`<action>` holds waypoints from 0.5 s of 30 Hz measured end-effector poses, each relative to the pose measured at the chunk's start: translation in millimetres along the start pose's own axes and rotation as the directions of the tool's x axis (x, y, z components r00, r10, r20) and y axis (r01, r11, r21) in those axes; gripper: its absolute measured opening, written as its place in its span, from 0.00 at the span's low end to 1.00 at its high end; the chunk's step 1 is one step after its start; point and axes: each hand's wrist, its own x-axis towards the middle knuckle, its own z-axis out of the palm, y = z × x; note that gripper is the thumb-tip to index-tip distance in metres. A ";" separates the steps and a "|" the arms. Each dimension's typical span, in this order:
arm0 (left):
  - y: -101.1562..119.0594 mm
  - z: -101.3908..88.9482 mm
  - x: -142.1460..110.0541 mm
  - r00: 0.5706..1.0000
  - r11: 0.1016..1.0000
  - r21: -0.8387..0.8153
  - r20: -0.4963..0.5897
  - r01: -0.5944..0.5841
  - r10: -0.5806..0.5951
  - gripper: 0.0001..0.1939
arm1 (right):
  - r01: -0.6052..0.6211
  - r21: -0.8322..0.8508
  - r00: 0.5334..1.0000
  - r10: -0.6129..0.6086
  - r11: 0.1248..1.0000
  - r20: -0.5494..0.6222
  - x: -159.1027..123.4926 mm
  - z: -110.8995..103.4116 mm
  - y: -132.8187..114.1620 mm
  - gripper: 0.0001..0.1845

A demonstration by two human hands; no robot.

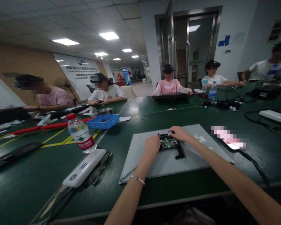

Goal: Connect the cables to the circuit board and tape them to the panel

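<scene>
A flat grey panel [142, 162] lies on the green table before me, with a green circuit board [169, 143] in a black plastic frame [179, 153] at its middle. My left hand [152, 144] is closed at the left edge of the frame, its fingertips mostly hidden behind the knuckles. At the frame's far right corner, my right hand [178, 133] has its thumb and fingers bent together beside a small whitish bit. What exactly either hand pinches is too small to make out. Pieces of clear tape [200, 138] are on the panel, right of my right wrist.
Left of the panel are a water bottle [81, 134], a white power bank [84, 167], dark glasses [99, 168] and a blue tray [104, 121]. A phone [228, 138] with a cable lies to the right. Several people sit around the table [121, 200].
</scene>
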 end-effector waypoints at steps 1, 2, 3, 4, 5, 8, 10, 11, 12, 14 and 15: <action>1.4 -1.0 -1.6 1.000 1.000 -0.015 -0.001 -0.003 0.003 0.20 | -0.004 0.010 1.000 0.004 1.000 -0.018 -0.6 2.1 -0.2 0.14; 3.1 -1.9 -3.3 1.000 0.999 -0.032 -0.002 -0.010 0.010 0.23 | -0.006 0.020 0.999 0.007 1.000 -0.035 -1.3 3.5 -0.5 0.14; 5.1 -2.8 -5.1 1.000 0.999 -0.049 -0.002 -0.019 0.019 0.26 | -0.006 0.028 0.999 0.007 1.000 -0.049 -2.0 4.5 -1.0 0.14; 7.4 -3.4 -7.0 1.000 0.998 -0.061 -0.002 -0.028 0.028 0.29 | -0.004 0.035 0.998 0.006 0.999 -0.058 -2.5 5.1 -1.6 0.14; 10.0 -3.9 -9.0 0.999 0.997 -0.069 0.000 -0.034 0.034 0.30 | -0.004 0.040 0.998 0.007 0.999 -0.063 -2.9 5.4 -2.3 0.14; 18.3 -3.3 -15.7 0.999 0.998 -0.058 -0.013 -0.036 0.036 0.29 | -0.015 0.035 0.997 0.018 0.999 -0.069 -2.6 4.8 -4.7 0.13; 22.9 -1.7 -19.9 0.999 0.999 -0.036 -0.040 -0.028 0.027 0.29 | -0.019 0.024 0.997 0.020 1.000 -0.068 -1.9 3.9 -5.8 0.12; 24.6 -0.9 -21.5 0.999 0.999 -0.026 -0.049 -0.022 0.021 0.29 | -0.013 0.019 0.998 0.015 1.000 -0.065 -1.5 3.5 -6.0 0.12; 25.8 -0.3 -22.9 0.998 1.000 -0.019 -0.053 -0.015 0.014 0.30 | -0.006 0.017 0.998 0.007 1.000 -0.059 -1.0 3.3 -5.8 0.11; 26.9 0.7 -24.3 0.999 1.000 -0.011 -0.048 -0.002 0.001 0.30 | 0.002 0.015 0.999 -0.001 1.000 -0.045 -0.1 3.6 -4.6 0.11; 26.8 1.1 -24.4 0.999 1.000 -0.011 -0.043 0.001 -0.001 0.29 | -0.002 0.015 0.999 0.003 1.000 -0.040 0.4 4.2 -3.7 0.11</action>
